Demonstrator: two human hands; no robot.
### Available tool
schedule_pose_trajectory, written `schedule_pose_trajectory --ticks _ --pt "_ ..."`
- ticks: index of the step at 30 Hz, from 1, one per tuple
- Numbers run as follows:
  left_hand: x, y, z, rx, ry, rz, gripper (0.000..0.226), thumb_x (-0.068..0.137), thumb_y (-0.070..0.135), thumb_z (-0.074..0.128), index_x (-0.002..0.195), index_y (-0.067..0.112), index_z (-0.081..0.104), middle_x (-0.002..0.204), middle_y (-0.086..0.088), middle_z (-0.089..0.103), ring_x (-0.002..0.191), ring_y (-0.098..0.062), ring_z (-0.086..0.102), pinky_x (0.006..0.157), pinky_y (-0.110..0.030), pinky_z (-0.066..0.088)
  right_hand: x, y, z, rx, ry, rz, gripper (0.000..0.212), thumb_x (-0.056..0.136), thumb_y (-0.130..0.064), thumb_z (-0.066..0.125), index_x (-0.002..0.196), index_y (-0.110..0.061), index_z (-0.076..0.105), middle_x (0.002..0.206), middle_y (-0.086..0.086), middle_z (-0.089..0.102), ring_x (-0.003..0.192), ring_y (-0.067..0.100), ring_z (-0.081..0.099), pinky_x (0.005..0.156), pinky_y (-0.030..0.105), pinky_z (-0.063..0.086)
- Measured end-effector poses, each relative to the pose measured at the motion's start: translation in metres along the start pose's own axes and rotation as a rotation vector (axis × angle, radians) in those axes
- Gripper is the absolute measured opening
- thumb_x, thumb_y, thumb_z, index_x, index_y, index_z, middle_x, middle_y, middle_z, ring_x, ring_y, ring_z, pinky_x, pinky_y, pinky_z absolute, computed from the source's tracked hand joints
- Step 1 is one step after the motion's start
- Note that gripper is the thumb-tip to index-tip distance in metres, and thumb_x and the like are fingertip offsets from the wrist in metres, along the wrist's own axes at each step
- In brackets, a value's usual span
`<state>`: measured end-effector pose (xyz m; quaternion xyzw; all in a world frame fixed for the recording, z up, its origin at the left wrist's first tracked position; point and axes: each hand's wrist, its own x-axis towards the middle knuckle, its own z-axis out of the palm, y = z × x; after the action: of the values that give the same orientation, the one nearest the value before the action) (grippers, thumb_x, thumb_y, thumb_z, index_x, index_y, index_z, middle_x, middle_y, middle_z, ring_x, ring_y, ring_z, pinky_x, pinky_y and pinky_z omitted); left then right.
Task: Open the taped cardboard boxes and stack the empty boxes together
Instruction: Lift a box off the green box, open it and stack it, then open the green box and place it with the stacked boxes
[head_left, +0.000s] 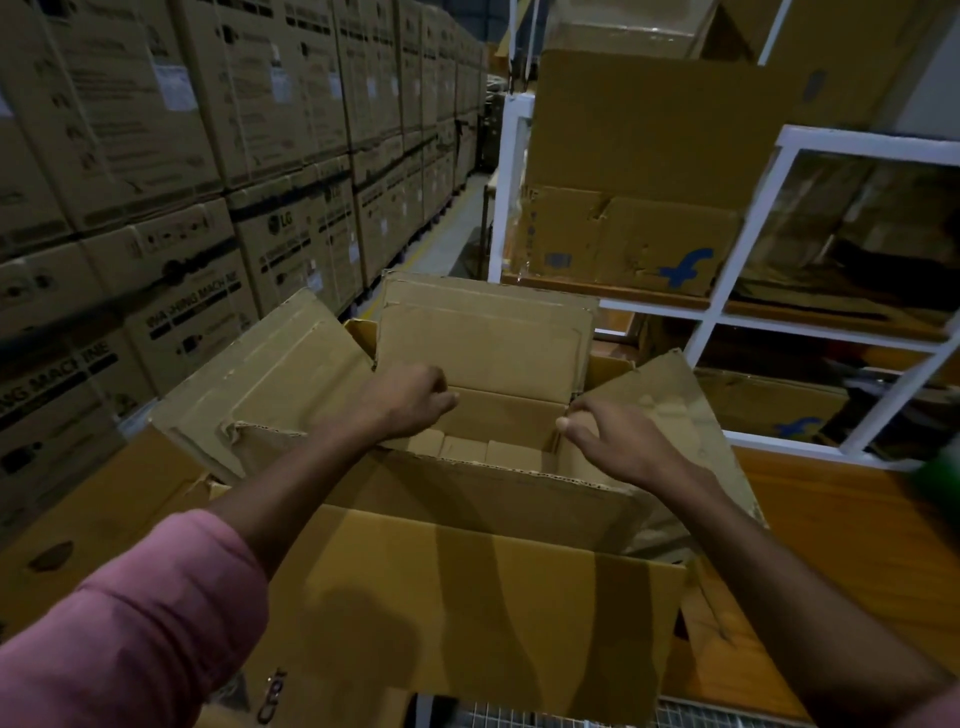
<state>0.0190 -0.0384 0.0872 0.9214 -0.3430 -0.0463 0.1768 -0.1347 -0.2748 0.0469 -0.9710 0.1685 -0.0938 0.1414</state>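
Note:
A large brown cardboard box (483, 587) stands open right in front of me, its four top flaps spread outward. Inside it sits a smaller open box (498, 415) with its far flap (483, 343) standing up. My left hand (410, 400) is curled into a fist at the left rim of the inner box; I cannot tell what it grips. My right hand (608, 436) pinches the edge of the right flap (670, 410) between thumb and fingers. Pale cardboard pieces (467, 447) show at the bottom of the inner box.
Tall stacks of washing-machine cartons (171, 171) line the left side along a narrow aisle (447, 234). A white metal rack (727, 312) on the right holds flattened and worn boxes (623, 239). An orange wooden surface (841, 530) lies at the right.

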Motion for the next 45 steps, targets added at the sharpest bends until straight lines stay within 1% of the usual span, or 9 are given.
schedule_pose_trajectory --ticks 3,6,11,15,25,30,37,42,45 --pt "-0.001 0.032 0.012 -0.01 0.089 0.089 0.048 0.102 0.046 0.052 0.14 0.018 0.053 0.135 -0.007 0.061 0.123 -0.023 0.057 0.102 -0.044 0.05 -0.004 0.006 -0.009 -0.117 0.159 -0.011 0.061 0.101 -0.059 0.044 0.145 -0.018 0.048 0.147 0.009 0.054 0.135 0.028 0.049 0.105 0.046 0.045" --pt "-0.003 0.069 0.029 0.046 0.156 0.196 0.056 0.101 0.049 0.051 0.15 0.022 0.042 0.158 -0.004 0.04 0.149 -0.026 0.029 0.12 -0.05 0.029 -0.013 0.019 -0.021 -0.195 0.224 -0.012 0.066 0.101 -0.062 0.04 0.15 -0.018 0.042 0.159 0.01 0.041 0.151 0.03 0.028 0.121 0.052 0.029" --pt "-0.009 0.139 0.056 0.149 0.196 0.394 0.067 0.101 0.048 0.051 0.157 0.018 0.028 0.169 -0.008 0.015 0.156 -0.032 0.004 0.124 -0.055 0.016 -0.039 0.048 -0.047 -0.19 0.289 -0.006 0.081 0.093 -0.072 0.019 0.155 -0.022 0.035 0.166 0.008 0.029 0.157 0.028 0.013 0.124 0.052 0.015" --pt "-0.009 0.197 0.083 0.169 0.209 0.478 0.074 0.1 0.048 0.052 0.159 0.017 0.02 0.17 -0.008 0.004 0.156 -0.032 -0.006 0.124 -0.057 0.009 -0.063 0.084 -0.062 -0.148 0.326 0.04 0.079 0.094 -0.069 0.024 0.155 -0.021 0.035 0.165 0.007 0.031 0.156 0.027 0.016 0.124 0.051 0.014" --pt "0.01 0.359 0.167 0.222 0.196 0.562 0.079 0.097 0.044 0.06 0.16 0.019 0.019 0.17 -0.008 0.004 0.156 -0.032 -0.008 0.124 -0.054 0.005 -0.124 0.25 -0.102 -0.084 0.406 0.146 0.072 0.095 -0.067 0.035 0.148 -0.019 0.047 0.156 0.007 0.046 0.149 0.029 0.033 0.119 0.054 0.025" --pt "0.036 0.487 0.231 0.231 0.142 0.545 0.081 0.098 0.047 0.057 0.161 0.02 0.014 0.171 -0.007 -0.002 0.156 -0.032 -0.012 0.123 -0.056 0.004 -0.158 0.385 -0.135 -0.048 0.39 0.183 0.08 0.093 -0.073 0.026 0.149 -0.019 0.046 0.154 0.007 0.047 0.148 0.029 0.034 0.12 0.054 0.025" --pt "0.058 0.651 0.315 0.218 0.061 0.601 0.081 0.098 0.049 0.057 0.16 0.02 0.013 0.17 -0.009 0.003 0.156 -0.035 -0.005 0.123 -0.057 0.01 -0.206 0.56 -0.178 -0.069 0.407 0.306 0.064 0.1 -0.064 0.041 0.143 -0.018 0.051 0.148 0.008 0.052 0.14 0.029 0.043 0.115 0.05 0.033" --pt "0.067 0.709 0.344 0.219 -0.013 0.627 0.08 0.098 0.048 0.057 0.16 0.02 0.015 0.17 -0.008 0.005 0.156 -0.035 -0.004 0.124 -0.058 0.01 -0.226 0.642 -0.198 -0.097 0.428 0.401 0.071 0.096 -0.066 0.03 0.141 -0.014 0.05 0.142 0.014 0.055 0.132 0.033 0.049 0.109 0.053 0.039" --pt "0.072 0.725 0.353 0.21 -0.033 0.621 0.08 0.098 0.048 0.057 0.16 0.021 0.016 0.17 -0.006 0.006 0.156 -0.034 -0.004 0.124 -0.058 0.008 -0.236 0.682 -0.206 -0.169 0.386 0.473 0.075 0.097 -0.066 0.027 0.145 -0.011 0.045 0.148 0.017 0.049 0.137 0.035 0.044 0.113 0.053 0.035"
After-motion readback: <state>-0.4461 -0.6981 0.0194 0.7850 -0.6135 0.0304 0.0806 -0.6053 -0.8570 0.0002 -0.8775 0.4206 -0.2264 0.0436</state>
